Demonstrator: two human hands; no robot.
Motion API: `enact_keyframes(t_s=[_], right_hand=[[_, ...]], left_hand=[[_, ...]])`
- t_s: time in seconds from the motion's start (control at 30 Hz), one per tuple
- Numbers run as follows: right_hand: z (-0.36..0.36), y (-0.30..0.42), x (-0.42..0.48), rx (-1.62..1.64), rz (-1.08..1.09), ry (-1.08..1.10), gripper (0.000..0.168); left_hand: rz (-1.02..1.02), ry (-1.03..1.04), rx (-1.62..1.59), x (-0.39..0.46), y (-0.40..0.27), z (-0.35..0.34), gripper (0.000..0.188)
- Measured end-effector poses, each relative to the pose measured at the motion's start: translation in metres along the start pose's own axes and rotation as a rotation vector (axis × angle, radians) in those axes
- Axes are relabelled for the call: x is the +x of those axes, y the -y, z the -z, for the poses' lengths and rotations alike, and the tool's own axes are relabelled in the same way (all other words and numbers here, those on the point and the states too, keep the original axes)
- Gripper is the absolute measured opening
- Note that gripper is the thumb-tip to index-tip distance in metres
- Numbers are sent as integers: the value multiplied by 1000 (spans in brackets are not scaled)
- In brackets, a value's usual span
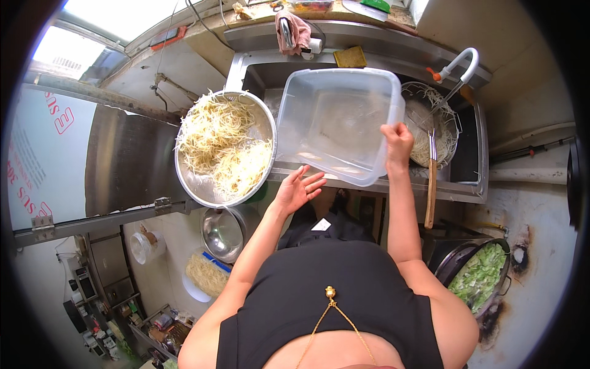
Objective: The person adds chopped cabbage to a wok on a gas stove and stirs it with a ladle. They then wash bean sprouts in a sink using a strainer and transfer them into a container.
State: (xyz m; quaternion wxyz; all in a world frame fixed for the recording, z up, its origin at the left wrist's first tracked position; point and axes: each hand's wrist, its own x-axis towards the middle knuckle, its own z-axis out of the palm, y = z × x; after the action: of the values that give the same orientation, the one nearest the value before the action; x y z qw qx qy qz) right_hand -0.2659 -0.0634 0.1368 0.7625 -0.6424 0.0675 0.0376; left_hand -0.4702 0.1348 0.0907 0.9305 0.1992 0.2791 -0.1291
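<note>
My right hand (pixel 398 140) grips the right rim of a clear plastic tub (pixel 341 124), which sits tilted over the stainless steel sink. Palm up and fingers spread, my left hand (pixel 298 188) is just below the tub's near left corner and holds nothing. On the left stands a large metal bowl (pixel 196 185) with two heaps of bean sprouts (pixel 216 131). To the right, in the sink, a metal basin holds more pale sprouts (pixel 440 152) in water; a wooden-handled strainer (pixel 432 184) leans across it, its handle over the sink's front edge.
A curved faucet (pixel 474 55) with an orange lever runs into the basin. A yellow sponge (pixel 350 57) and a pink cloth (pixel 302 34) lie along the sink's back ledge. At lower right a wok holds chopped green vegetable (pixel 479 274). A metal pot (pixel 223 234) stands low on the left.
</note>
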Motion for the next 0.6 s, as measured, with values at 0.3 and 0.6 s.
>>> enact_keyframes(t_s=[0.3, 0.6], right_hand=[[68, 81, -33, 231, 93, -104, 15], [57, 70, -74, 616, 64, 239, 10]], left_hand=[[91, 210, 152, 0, 14, -60, 70], [-312, 29, 281, -5, 13, -143, 59]])
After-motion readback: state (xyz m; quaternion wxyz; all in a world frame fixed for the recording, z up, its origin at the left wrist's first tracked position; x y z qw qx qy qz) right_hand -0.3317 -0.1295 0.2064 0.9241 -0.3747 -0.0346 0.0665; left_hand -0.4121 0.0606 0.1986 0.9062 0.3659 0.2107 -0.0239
